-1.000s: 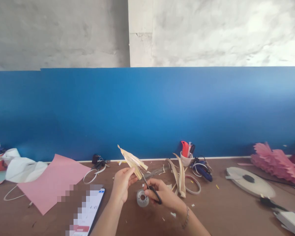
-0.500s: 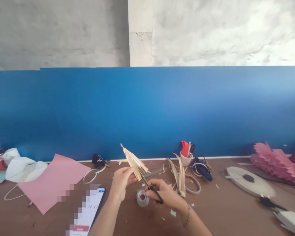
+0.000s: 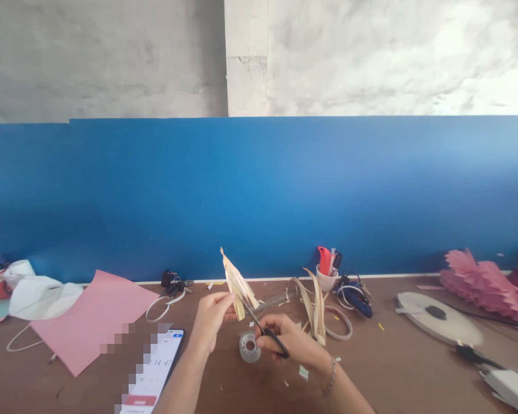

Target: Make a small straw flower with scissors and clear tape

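We hold the work above the counter (image 3: pixel 371 374), in front of the blue backboard (image 3: pixel 285 190).

1. Left hand (image 3: pixel 211 322): the fingers are pinched on the lower end of a folded strip of pale dried leaf (image 3: pixel 237 282). The leaf points up and slightly left, with its free end well clear of the counter. Gripping it at the base appears to keep the fringe edge exposed to the blades and the fingers out of the cut line.

2. Right hand (image 3: pixel 291 342): the fingers are closed through the black loops of the scissors (image 3: pixel 263 328). The blades run up and to the left and meet the leaf just above the left-hand grip. We cannot tell how far apart the blades stand.

3. Directly below the 2 hands, a roll of clear tape (image 3: pixel 249 348) lies flat on the counter, near enough to reach without shifting position. Small offcuts lie scattered around it.

4. To the right, further leaf strips (image 3: pixel 315 305) stand curled beside a white cup (image 3: pixel 327 280) of tools and a blue glue gun (image 3: pixel 354 296).

5. To the left lie a pink sheet (image 3: pixel 90 316) and a phone (image 3: pixel 153 374), screen up. A pink paper fan (image 3: pixel 483 282) rests at the far right.
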The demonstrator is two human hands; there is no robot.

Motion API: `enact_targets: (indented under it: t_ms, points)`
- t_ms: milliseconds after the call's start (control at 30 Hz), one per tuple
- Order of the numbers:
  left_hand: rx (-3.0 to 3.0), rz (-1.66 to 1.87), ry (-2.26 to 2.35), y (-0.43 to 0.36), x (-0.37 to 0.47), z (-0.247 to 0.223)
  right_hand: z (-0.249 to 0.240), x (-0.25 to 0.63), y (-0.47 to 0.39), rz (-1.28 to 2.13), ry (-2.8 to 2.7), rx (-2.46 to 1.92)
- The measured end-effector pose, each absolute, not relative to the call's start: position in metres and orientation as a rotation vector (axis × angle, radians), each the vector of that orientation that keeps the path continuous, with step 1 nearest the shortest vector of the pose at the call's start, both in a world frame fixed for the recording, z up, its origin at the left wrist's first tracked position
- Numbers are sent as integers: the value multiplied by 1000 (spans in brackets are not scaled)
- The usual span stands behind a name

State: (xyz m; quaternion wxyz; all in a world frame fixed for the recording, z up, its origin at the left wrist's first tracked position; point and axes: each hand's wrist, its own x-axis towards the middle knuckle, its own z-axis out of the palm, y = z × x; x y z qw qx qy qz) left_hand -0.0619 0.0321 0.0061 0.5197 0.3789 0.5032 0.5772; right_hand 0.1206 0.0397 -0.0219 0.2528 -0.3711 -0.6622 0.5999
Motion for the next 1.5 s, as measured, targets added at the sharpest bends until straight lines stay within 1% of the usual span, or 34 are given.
enact_targets:
  t_ms: [600, 1133, 1500]
  points:
    - [1073, 1307, 1268, 31, -64, 8, -20, 127, 41, 1616, -1848, -1078]
    - [1013, 1277, 1271, 31, -63, 2, -11, 123, 36, 1606, -1783, -1090]
    - [1051, 1244, 1258, 29, -58, 4, -16, 119, 37, 1596, -1749, -981]
